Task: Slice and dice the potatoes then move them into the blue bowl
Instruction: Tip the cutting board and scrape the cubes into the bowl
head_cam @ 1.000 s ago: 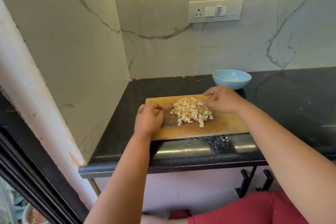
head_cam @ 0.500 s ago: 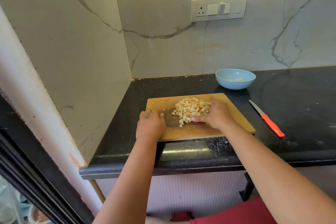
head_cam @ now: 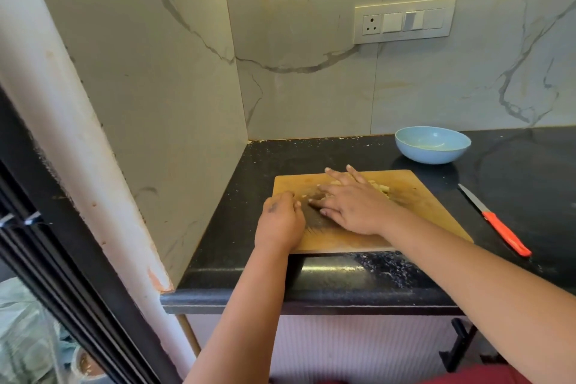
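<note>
A wooden cutting board [head_cam: 430, 212] lies on the black counter. My right hand [head_cam: 349, 203] lies flat over the pile of diced potato [head_cam: 382, 188], fingers straight and spread; only a few pale cubes show past its knuckles. My left hand [head_cam: 280, 221] rests at the board's left edge with its fingers curled; I cannot see whether they hold anything. The blue bowl [head_cam: 432, 144] stands behind the board to the right, with only a pale trace inside.
A knife with an orange-red handle [head_cam: 495, 221] lies on the counter right of the board. Marble walls close the corner at the left and back. A switch plate [head_cam: 404, 20] is on the back wall. The counter's front edge [head_cam: 311, 296] is near.
My right hand has slid left and flattened over the potato pile, covering most of it. My left hand stays at the board's left edge. The camera view has shifted left.
</note>
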Available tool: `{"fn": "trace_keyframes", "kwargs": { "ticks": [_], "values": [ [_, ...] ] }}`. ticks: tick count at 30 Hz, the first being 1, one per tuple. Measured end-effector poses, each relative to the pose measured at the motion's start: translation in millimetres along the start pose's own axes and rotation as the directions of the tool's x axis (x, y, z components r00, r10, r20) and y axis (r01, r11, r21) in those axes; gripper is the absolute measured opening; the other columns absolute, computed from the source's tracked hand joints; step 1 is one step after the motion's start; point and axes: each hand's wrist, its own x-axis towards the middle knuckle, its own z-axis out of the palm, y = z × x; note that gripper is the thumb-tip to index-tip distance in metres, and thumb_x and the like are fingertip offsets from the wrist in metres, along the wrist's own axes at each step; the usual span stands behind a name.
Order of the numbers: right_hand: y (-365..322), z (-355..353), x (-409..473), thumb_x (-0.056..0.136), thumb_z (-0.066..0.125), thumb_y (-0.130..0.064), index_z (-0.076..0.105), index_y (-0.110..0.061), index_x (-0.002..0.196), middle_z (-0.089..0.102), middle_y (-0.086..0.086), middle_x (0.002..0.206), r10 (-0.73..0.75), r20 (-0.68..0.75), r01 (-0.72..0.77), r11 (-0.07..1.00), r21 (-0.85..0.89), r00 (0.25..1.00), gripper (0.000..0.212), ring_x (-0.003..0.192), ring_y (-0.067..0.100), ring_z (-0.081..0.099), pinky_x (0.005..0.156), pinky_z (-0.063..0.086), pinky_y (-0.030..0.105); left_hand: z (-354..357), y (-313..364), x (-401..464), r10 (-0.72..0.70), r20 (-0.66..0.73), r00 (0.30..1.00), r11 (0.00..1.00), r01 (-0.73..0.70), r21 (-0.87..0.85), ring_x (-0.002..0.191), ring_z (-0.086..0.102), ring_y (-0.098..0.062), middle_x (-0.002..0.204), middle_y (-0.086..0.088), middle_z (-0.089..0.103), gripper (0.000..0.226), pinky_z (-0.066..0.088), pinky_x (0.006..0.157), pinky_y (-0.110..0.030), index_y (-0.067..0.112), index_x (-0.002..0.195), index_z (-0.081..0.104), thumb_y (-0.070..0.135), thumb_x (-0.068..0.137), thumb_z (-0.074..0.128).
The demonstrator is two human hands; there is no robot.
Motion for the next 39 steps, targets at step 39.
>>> {"fn": "trace_keyframes", "kwargs": {
  "ticks": [39],
  "values": [
    [108, 9, -79, 0.090, 0.066, -0.013, 0.069, -0.020, 0.107, 0.069, -0.001, 0.105, 0.810, -0.165, -0.281, 0.375, 0.884, 0.563, 0.018, 0.095, 0.011, 0.062, 0.090, 0.050, 0.029, 16, 46, -5, 0.254, -0.210, 0.944, 0.962, -0.269, -0.046, 0.131, 0.039, -0.016, 0.138, 0.009, 0.054, 0.030, 0.024, 0.110, -0.040, 0.027, 0.124, 0.061, 0.038, 0.097, 0.052]
  ]
}}
